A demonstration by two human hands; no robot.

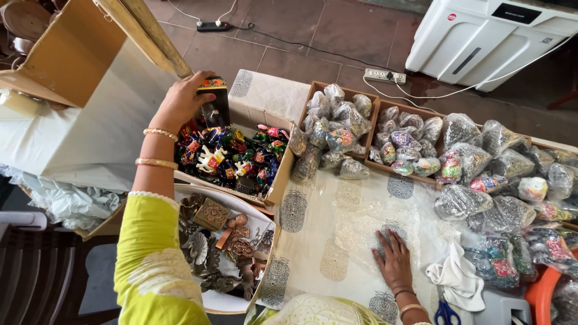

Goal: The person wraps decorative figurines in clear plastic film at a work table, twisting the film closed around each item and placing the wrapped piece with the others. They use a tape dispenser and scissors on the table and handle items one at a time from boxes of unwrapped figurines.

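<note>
My left hand [180, 102] reaches to the far side of a cardboard box [278, 180] and grips a small black painted box-like piece [214, 102] with a coloured top. Under it the box is filled with several brightly painted figurines [232, 157]. My right hand [394, 259] rests flat, fingers spread, on a clear plastic sheet [367, 222] lying over the cream patterned tablecloth [313, 229]. It holds nothing. My left sleeve is yellow-green, with bangles at the wrist.
A second box [265, 265] with brown metal ornaments sits near me. Wooden trays [370, 129] hold plastic-wrapped painted items, and more wrapped bundles [500, 174] pile to the right. White cloth [457, 277], blue-handled scissors [445, 313], a large cardboard carton [78, 90], power strips [382, 75] and a white machine [487, 36] stand around.
</note>
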